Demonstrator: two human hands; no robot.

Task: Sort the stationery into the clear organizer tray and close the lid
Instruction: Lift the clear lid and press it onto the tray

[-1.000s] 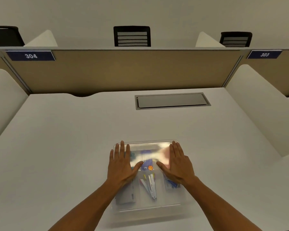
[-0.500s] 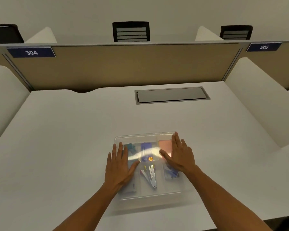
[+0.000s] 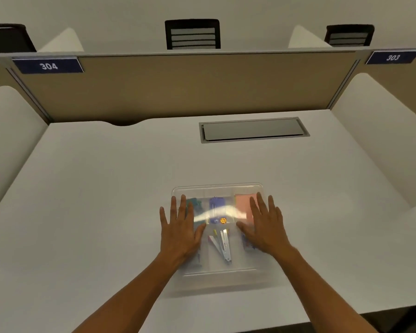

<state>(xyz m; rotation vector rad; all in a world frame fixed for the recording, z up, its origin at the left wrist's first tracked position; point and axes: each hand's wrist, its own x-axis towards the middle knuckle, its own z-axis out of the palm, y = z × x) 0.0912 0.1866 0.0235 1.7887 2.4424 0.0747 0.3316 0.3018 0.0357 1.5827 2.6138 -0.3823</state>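
Note:
The clear organizer tray [image 3: 217,188] lies on the white desk in front of me with its clear lid down on top. Through the lid I see a silver stapler [image 3: 225,246], a blue item [image 3: 216,205], a pink pad [image 3: 243,204] and a teal item [image 3: 195,203] in separate compartments. My left hand [image 3: 179,230] lies flat on the left part of the lid, fingers spread. On the right part of the lid rests my right hand [image 3: 264,228], also flat with fingers apart. Neither hand grips anything.
The white desk [image 3: 106,212] has a grey cable hatch [image 3: 253,129] at the back. A tan divider panel [image 3: 178,85] with signs 304 and 303 closes the far side. White side partitions stand left and right. Black chairs show beyond the divider.
Both hands have slid back toward me along the lid and spread further apart. The view has tilted slightly, so the tray sits a little higher in the frame.

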